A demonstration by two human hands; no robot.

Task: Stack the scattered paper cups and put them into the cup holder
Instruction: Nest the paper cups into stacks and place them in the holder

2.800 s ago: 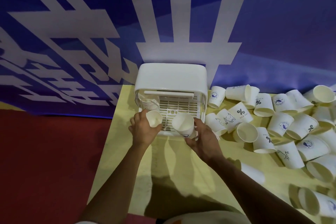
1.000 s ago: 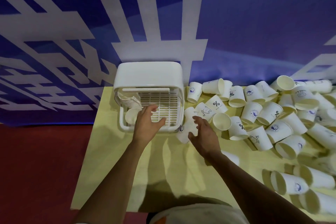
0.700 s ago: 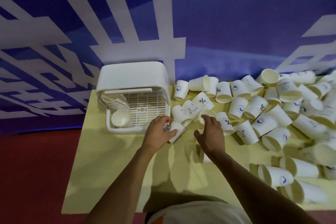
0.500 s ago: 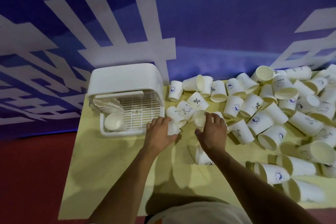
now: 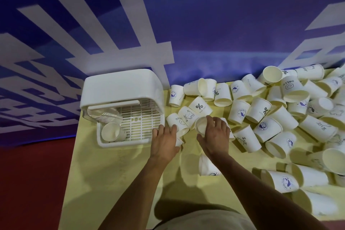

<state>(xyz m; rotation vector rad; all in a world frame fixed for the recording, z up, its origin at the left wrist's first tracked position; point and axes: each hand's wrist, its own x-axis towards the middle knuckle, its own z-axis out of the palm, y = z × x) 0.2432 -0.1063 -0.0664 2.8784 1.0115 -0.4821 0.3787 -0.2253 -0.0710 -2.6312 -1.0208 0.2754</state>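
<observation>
— Where is the right hand [image 5: 214,136] working?
— Just to the right of the cup holder [image 5: 121,84]. Its fingers are curling round an open-mouthed paper cup [image 5: 201,126].
— And the left hand [image 5: 164,142]?
— It is lying palm-down over a tipped cup [image 5: 179,141] by the holder's front right corner. Whether it is gripping cannot be told.
— How many of each?
— One holder, with one white cup [image 5: 111,133] lying inside it. Two hands. Well over twenty scattered cups [image 5: 261,110] are spreading to the holder's right, overlapping too much for an exact count.
</observation>
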